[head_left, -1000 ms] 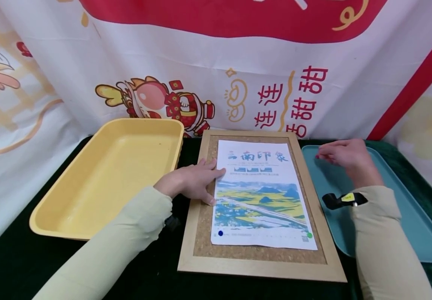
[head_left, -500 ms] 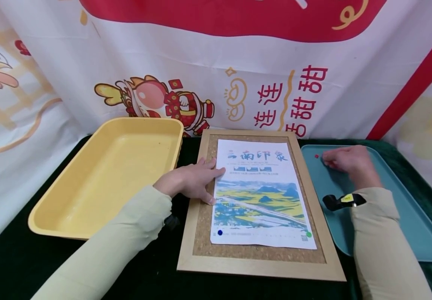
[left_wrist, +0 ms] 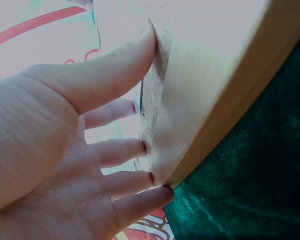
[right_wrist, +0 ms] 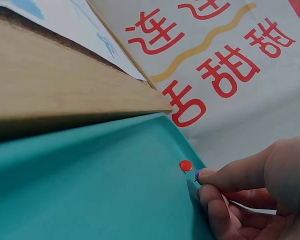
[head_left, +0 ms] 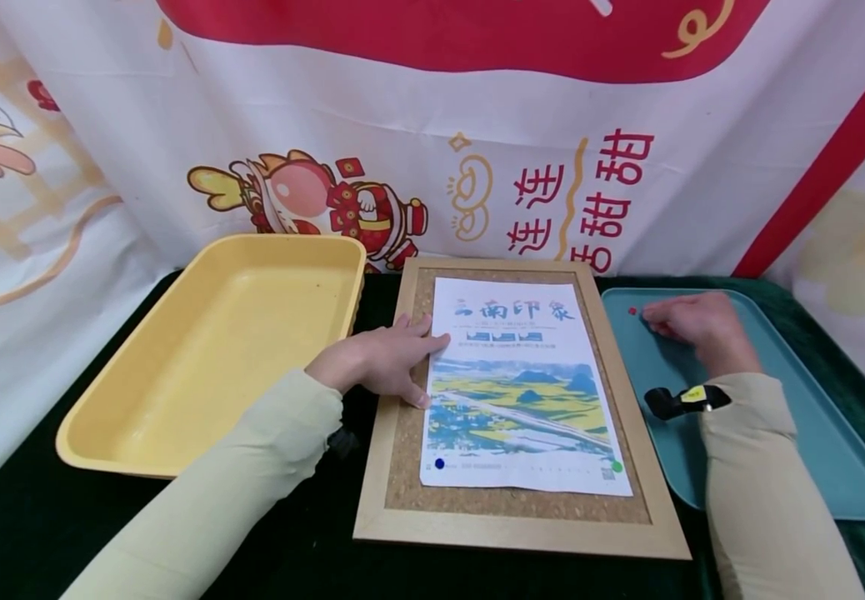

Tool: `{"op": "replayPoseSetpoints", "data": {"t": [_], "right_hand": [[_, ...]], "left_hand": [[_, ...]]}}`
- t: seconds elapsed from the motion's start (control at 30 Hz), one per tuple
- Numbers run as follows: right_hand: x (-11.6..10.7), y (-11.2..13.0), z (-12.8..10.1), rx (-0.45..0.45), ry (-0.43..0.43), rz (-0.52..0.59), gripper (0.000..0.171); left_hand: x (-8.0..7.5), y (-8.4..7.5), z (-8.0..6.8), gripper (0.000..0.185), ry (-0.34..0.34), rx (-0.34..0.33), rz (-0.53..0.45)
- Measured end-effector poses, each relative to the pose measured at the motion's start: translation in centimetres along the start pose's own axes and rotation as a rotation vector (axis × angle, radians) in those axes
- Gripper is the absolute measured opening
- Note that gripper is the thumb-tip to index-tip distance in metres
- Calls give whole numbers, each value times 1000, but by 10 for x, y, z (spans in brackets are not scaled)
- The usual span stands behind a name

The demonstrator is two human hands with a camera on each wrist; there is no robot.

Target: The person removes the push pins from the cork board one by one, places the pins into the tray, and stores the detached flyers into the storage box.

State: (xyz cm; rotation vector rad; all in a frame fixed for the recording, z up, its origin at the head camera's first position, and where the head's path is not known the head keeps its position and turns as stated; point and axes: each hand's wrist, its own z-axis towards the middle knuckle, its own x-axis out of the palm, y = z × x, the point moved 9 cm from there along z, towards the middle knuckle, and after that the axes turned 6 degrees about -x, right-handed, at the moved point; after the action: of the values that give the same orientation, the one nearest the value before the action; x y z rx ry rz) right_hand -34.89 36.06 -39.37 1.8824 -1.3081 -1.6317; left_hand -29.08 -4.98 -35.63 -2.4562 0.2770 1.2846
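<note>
The left hand [head_left: 380,362] is pressing flat, fingers straight, on the poster [head_left: 518,392] to steady it, while the right hand [head_left: 691,325] is pinching a purple pin [right_wrist: 198,174] beside the red pin [right_wrist: 186,165] in the teal tray [head_left: 815,450].

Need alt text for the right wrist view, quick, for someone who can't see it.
The right hand pinches a purple pushpin in its fingertips over the teal tray, beside a loose red pushpin; the cork board's wooden frame and a banner lie behind.
</note>
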Motion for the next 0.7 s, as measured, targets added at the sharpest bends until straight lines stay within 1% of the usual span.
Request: {"op": "replayPoseSetpoints", "data": {"t": [0.27, 0.7], "right_hand": [[1, -10, 1, 28, -3, -10, 54], [4, -4, 2, -17, 15, -29, 51]], "left_hand": [[1, -2, 1, 91, 1, 10, 0], [0, -1, -1, 92, -8, -4, -2]]}}
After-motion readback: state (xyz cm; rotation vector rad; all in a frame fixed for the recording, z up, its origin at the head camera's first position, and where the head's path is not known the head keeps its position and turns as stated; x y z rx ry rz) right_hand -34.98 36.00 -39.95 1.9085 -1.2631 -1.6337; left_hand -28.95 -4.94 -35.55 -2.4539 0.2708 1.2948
